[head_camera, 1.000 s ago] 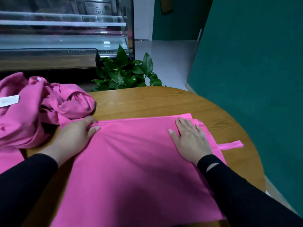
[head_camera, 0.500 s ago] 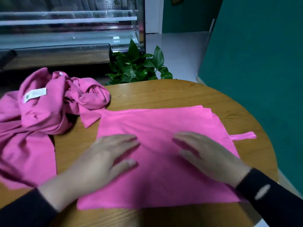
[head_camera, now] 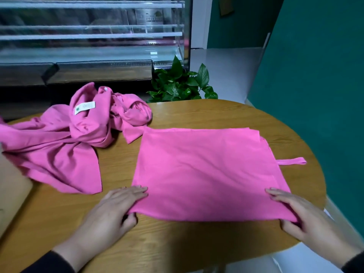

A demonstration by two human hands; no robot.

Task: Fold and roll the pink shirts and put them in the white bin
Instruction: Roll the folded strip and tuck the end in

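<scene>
Folded shirt (head_camera: 208, 174) is lying flat as a rectangle on the round wooden worktop (head_camera: 197, 113), right of centre, with a thin pink strap (head_camera: 291, 161) sticking out from its edge at 3 o'clock. Left hand (head_camera: 110, 211) is pinching the shirt's near corner at 7 o'clock, thumb tucked under the hem and fingers (head_camera: 136, 191) lying on top. Right hand (head_camera: 307, 219) is gripping the near corner at 5 o'clock the same way, fingers over the cloth, thumb below the edge. Both corners are lifting slightly off the wood. Black sleeves are showing at both wrists. A second shirt (head_camera: 65, 142) is sitting crumpled at 10 o'clock, white label (head_camera: 84, 107) facing up, one flap just touching the folded shirt's far left corner. A potted plant (head_camera: 181, 83) is standing beyond the worktop at 12 o'clock, in front of a glass display case (head_camera: 92, 36). Teal wall (head_camera: 319, 75) is filling the 2 o'clock side.
</scene>
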